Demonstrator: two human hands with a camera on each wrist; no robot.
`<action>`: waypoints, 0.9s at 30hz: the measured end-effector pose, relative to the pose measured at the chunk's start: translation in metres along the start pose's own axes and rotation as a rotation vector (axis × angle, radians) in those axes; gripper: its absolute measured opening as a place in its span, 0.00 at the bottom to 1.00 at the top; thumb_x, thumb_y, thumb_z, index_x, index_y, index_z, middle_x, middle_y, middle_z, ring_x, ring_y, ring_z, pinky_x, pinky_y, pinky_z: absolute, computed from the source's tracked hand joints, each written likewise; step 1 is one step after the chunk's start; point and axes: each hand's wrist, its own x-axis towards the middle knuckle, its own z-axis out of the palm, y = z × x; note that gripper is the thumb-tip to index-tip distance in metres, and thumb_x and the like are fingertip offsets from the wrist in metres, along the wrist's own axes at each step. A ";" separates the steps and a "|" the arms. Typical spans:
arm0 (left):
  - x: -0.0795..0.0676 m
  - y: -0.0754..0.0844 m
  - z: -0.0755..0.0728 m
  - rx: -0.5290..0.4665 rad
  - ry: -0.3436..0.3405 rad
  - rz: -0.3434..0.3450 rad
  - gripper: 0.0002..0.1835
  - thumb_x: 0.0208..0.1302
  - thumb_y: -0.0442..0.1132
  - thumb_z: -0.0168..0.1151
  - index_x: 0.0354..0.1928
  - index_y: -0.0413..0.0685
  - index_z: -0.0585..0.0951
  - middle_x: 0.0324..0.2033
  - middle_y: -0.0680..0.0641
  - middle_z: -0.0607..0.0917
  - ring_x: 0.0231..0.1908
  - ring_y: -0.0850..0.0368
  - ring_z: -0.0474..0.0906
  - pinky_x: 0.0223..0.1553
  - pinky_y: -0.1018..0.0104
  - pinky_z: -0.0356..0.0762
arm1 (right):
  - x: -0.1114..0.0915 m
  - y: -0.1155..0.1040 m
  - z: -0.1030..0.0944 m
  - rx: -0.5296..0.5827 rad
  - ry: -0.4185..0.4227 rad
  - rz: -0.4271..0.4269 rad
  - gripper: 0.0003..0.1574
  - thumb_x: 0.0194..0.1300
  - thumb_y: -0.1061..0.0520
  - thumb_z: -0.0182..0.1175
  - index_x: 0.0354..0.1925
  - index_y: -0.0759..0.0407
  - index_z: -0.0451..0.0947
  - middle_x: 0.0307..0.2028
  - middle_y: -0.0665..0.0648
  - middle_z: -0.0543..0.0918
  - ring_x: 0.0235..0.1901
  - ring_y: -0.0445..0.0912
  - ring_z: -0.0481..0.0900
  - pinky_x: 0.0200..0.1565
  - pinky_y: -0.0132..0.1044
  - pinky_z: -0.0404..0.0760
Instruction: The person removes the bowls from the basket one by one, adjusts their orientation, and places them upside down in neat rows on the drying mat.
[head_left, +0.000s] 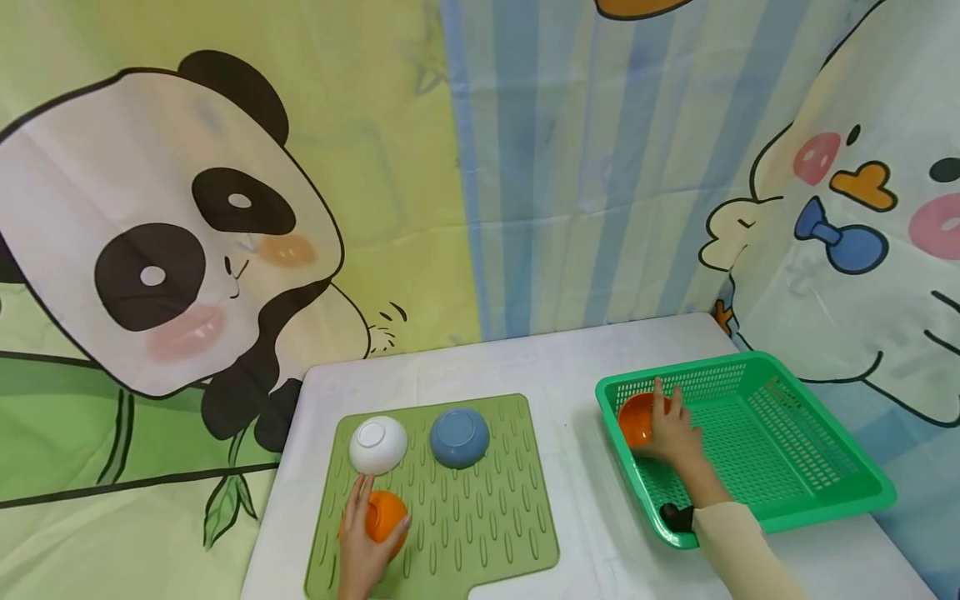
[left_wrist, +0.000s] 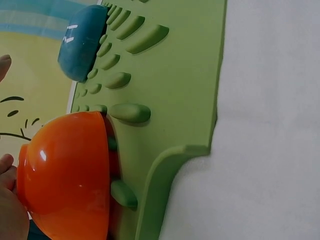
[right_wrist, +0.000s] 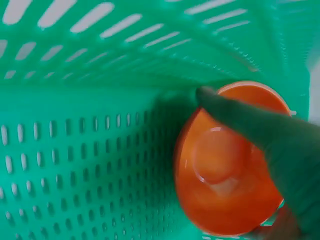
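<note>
On the green ridged mat (head_left: 480, 550), an orange bowl (head_left: 388, 521) lies upside down, also seen from the side in the left wrist view. My left hand (head_left: 358, 554) is over it, fingers straight and thumb apart; some fingers are by its foot. An upturned white bowl (head_left: 378, 446) and a blue bowl (head_left: 459, 437) sit farther back on the mat. My right hand (head_left: 675, 435) reaches into the green basket (head_left: 817, 450), its fingers spread over another orange bowl (right_wrist: 220, 165). One finger crosses that bowl's rim, with its inside facing the right wrist camera.
A small black object (head_left: 675, 517) is in the basket's near left corner, partly hidden by the right wrist. Basket and mat stand on a white-covered table (head_left: 581, 492). Printed curtains (head_left: 540, 167) hang behind and beside it.
</note>
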 end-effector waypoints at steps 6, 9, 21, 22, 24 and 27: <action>0.001 0.001 0.000 0.009 -0.005 0.008 0.50 0.39 0.40 0.78 0.68 0.50 0.62 0.65 0.37 0.60 0.58 0.31 0.61 0.44 0.27 0.61 | 0.002 -0.004 0.003 -0.038 0.043 0.003 0.85 0.33 0.45 0.77 0.70 0.67 0.28 0.66 0.78 0.36 0.56 0.76 0.52 0.41 0.78 0.58; 0.001 0.003 -0.001 0.017 -0.009 -0.003 0.50 0.40 0.41 0.78 0.68 0.50 0.62 0.65 0.37 0.60 0.58 0.31 0.61 0.44 0.27 0.61 | 0.002 -0.005 0.003 -0.056 0.039 -0.012 0.86 0.31 0.45 0.78 0.69 0.69 0.28 0.66 0.78 0.35 0.58 0.75 0.50 0.43 0.77 0.57; 0.001 0.005 -0.002 0.013 -0.018 -0.023 0.50 0.40 0.42 0.77 0.68 0.50 0.63 0.66 0.41 0.60 0.59 0.33 0.61 0.45 0.28 0.61 | 0.002 -0.002 0.003 -0.081 0.067 -0.124 0.81 0.31 0.46 0.78 0.67 0.76 0.37 0.62 0.83 0.45 0.57 0.76 0.51 0.49 0.70 0.60; 0.001 0.006 -0.002 0.013 -0.019 -0.022 0.49 0.40 0.42 0.77 0.68 0.49 0.63 0.66 0.40 0.60 0.58 0.32 0.61 0.45 0.28 0.62 | 0.002 -0.002 0.003 -0.074 0.068 -0.127 0.80 0.32 0.46 0.77 0.67 0.76 0.38 0.61 0.83 0.46 0.56 0.76 0.51 0.49 0.70 0.60; 0.001 0.006 -0.002 0.016 -0.019 -0.020 0.49 0.40 0.42 0.77 0.67 0.48 0.63 0.66 0.39 0.60 0.58 0.32 0.61 0.45 0.28 0.62 | 0.002 -0.001 0.003 -0.056 0.062 -0.126 0.79 0.33 0.47 0.77 0.67 0.77 0.38 0.60 0.83 0.48 0.56 0.76 0.51 0.49 0.70 0.60; 0.000 0.007 -0.002 0.015 -0.016 -0.015 0.49 0.40 0.42 0.77 0.67 0.48 0.63 0.66 0.39 0.60 0.58 0.32 0.61 0.45 0.28 0.61 | 0.001 -0.001 0.001 -0.020 0.060 -0.120 0.77 0.33 0.47 0.76 0.66 0.78 0.40 0.58 0.83 0.50 0.55 0.77 0.51 0.50 0.70 0.59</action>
